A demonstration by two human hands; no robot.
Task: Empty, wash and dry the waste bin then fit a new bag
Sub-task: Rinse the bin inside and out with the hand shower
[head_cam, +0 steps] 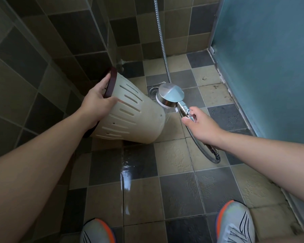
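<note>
Waste bin [130, 113], cream plastic with slotted sides and a dark maroon rim [112, 83], tipped on its side above the tiled floor [174, 186], mouth turned left toward the wall tiles [33, 55], closed base turned right. Gripped at the rim by the left hand [96, 104]: fingers hooked over the rim edge into the mouth, thumb pressed along the slotted outer wall, so that the bin's body ran down and to the right from the grip. Lower edge of the base close to the floor; whether touching it, could not be told.

Shower head [170, 95], round and chrome, held just beside the bin's base, its face turned toward it. Handle [187, 112] clasped in the right hand [200, 123], fingers curled around it, thumb lying underneath. Metal hose [200, 148] looped down from below the right hand, then rose past the shower head up the far wall.

Floor drain [153, 91] partly seen between the bin and the shower head, on the floor behind them. Wet sheen on the tiles below the bin, running toward the viewer. Two grey shoes with orange trim, left shoe [96, 232] and right shoe [235, 223], at the bottom edge. Teal panel [270, 58] along the right side.
</note>
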